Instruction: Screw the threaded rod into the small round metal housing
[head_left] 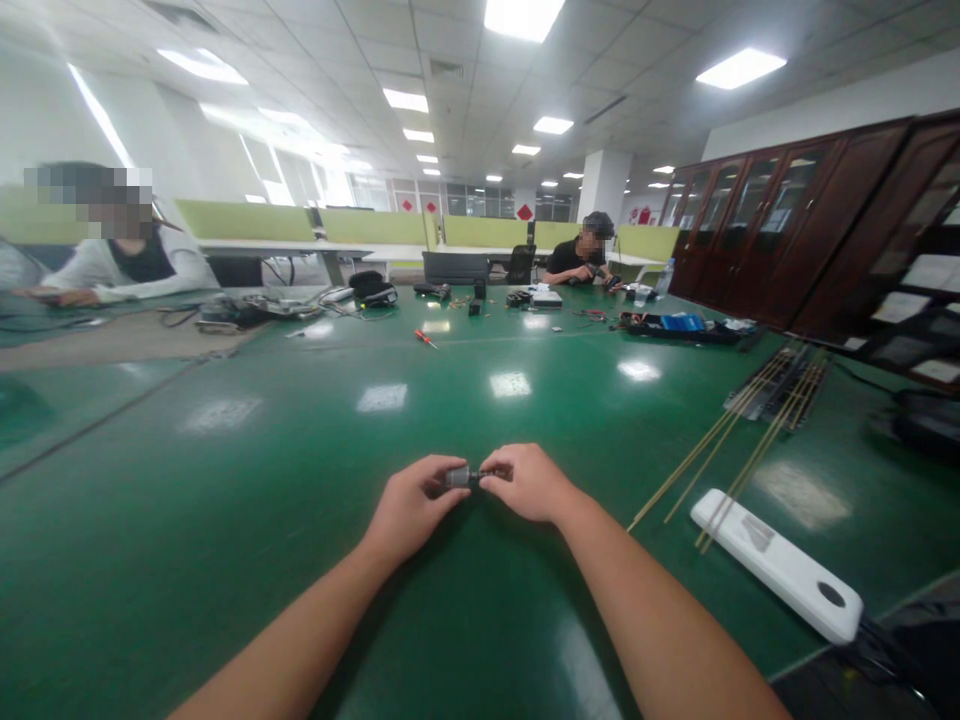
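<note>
A small grey, metallic-looking cylinder (457,477) with a thin dark shaft (475,476) is held between the hands, over a glossy green tabletop (300,420). The cylinder is pinched by thumb and fingers of the bare left hand (411,505); the shaft, extending rightward, is pinched by the bare right hand (529,482).

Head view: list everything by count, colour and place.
cylindrical part: 1, grey and black, lower centre
table: at least 1, green, foreground
screwdriver: 1, red, mid-table
rods: several, yellowish, right
long device: 1, white, near right
bottle: 1, clear, far right
tray: 1, black, far right
cabinets: several, brown, right
partitions: several, yellow-green, background
ceiling lights: several, white, overhead
co-workers: 2, white and black clothing, background
clutter: uncounted, mixed colours, table's far side
left hand: 1, bare, gripping the cylindrical part
right hand: 1, bare, gripping the cylindrical part
</note>
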